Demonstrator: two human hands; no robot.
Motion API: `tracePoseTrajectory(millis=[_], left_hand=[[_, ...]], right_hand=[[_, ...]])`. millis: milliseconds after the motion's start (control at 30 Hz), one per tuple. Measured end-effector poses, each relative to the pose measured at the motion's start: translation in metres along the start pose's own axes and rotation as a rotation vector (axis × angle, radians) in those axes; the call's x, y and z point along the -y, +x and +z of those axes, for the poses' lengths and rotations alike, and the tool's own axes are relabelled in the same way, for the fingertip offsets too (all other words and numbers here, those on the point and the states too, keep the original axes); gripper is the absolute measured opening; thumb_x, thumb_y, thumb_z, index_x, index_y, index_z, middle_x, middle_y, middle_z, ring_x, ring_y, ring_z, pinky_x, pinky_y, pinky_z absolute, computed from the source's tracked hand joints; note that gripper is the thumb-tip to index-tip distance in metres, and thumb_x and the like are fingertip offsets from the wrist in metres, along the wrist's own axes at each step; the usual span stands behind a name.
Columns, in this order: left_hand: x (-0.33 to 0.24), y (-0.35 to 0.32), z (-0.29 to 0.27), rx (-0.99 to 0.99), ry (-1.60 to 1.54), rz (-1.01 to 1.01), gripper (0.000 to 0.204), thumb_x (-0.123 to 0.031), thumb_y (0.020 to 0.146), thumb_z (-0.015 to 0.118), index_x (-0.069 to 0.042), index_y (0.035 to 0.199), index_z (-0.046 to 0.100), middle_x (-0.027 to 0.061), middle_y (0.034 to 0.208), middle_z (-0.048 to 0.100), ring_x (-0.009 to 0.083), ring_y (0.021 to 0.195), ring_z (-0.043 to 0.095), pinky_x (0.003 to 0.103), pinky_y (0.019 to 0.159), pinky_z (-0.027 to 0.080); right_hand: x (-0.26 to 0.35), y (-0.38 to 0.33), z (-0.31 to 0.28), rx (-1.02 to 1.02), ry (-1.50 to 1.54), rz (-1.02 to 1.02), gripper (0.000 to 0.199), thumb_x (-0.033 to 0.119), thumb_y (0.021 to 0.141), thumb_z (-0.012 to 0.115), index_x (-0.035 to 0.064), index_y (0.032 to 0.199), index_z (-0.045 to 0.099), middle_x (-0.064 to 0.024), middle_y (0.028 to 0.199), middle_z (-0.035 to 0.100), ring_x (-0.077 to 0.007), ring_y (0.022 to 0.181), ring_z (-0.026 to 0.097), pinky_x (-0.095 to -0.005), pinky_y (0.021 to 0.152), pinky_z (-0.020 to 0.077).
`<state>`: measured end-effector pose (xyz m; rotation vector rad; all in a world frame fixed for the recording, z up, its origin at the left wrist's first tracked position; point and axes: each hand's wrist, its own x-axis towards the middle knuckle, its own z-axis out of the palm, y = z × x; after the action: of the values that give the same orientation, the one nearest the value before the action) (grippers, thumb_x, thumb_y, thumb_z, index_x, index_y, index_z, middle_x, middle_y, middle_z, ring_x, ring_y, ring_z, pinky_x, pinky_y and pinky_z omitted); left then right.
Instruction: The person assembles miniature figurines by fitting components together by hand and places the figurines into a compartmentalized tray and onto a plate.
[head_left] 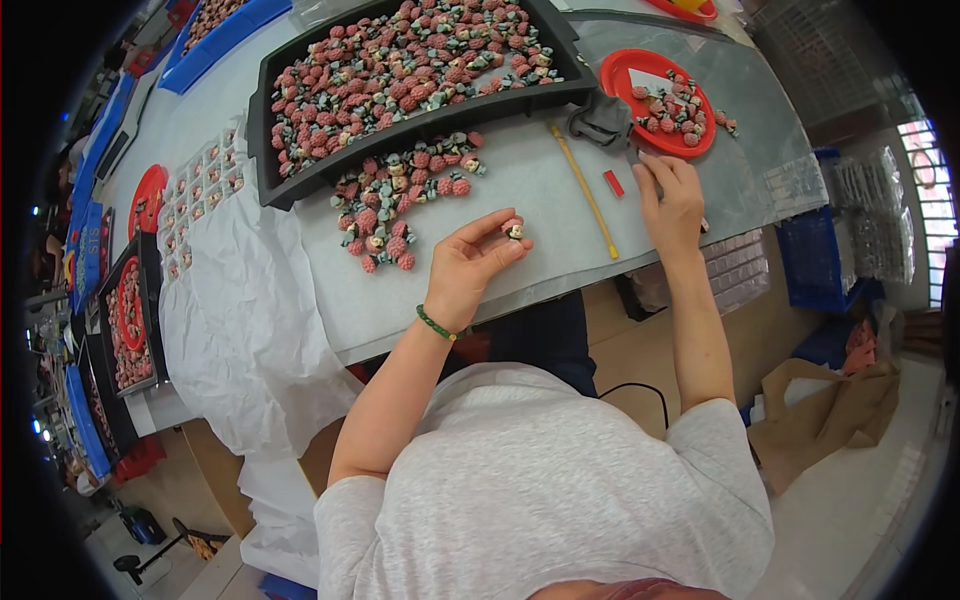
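Note:
My left hand pinches a small figurine with a pale face and dark parts between thumb and fingertips, over the table's near edge. My right hand is closed just below the red round plate, its fingertips pointing toward the plate's rim. Something thin seems to stick out by its palm, but the fingers hide what it is. Several pink and grey figurines lie on the plate beside a white slip. Left of my left hand, a loose heap of similar figurines spreads on the white sheet.
A black tray full of figurines stands at the back. Between my hands lie a yellow stick and a small red block, with a dark grey cloth beyond. A white compartment tray and crumpled white sheeting are at left.

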<state>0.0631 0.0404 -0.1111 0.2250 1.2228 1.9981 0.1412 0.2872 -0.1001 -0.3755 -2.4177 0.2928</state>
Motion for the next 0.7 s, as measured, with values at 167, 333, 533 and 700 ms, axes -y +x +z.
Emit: tracePoseTrajectory(millis=[167,333,533,700], left_hand=[[0.001,0.002,-0.001,0.016,-0.061,0.018,0.043,0.003,0.078,0.061,0.006,0.118,0.047,0.0120,0.108,0.056,0.0198,0.094,0.059,0.028,0.083,0.048],[0.000,0.000,-0.004,0.053,-0.011,0.013,0.044,0.002,0.080,0.057,0.006,0.122,0.044,0.0143,0.114,0.054,0.0205,0.097,0.058,0.030,0.087,0.046],[0.000,0.000,-0.006,0.078,-0.051,-0.011,0.042,0.001,0.080,0.058,0.005,0.120,0.046,0.0129,0.114,0.054,0.0193,0.095,0.058,0.028,0.086,0.046],[0.002,0.002,-0.006,0.053,-0.035,0.029,0.041,0.001,0.078,0.062,0.006,0.117,0.049,0.0113,0.108,0.057,0.0167,0.094,0.059,0.026,0.083,0.048]], right_hand=[[0.022,-0.001,-0.002,0.133,0.073,-0.102,0.015,0.005,0.074,0.064,0.0001,0.088,0.063,-0.0112,0.083,0.061,-0.0228,0.074,0.058,-0.0298,0.066,0.0462],[0.054,-0.001,-0.010,0.158,0.464,0.204,0.016,0.001,0.078,0.061,-0.0008,0.093,0.062,-0.0068,0.087,0.059,-0.0102,0.074,0.055,-0.0216,0.063,0.0452],[0.087,-0.004,-0.003,0.428,1.040,0.322,0.017,-0.001,0.080,0.059,-0.0003,0.097,0.063,-0.0045,0.090,0.055,-0.0097,0.076,0.054,-0.0202,0.064,0.0444],[0.095,-0.004,0.008,0.519,1.030,0.265,0.015,-0.001,0.080,0.059,-0.0002,0.094,0.064,-0.0054,0.087,0.057,-0.0109,0.079,0.055,-0.0221,0.068,0.0452]])
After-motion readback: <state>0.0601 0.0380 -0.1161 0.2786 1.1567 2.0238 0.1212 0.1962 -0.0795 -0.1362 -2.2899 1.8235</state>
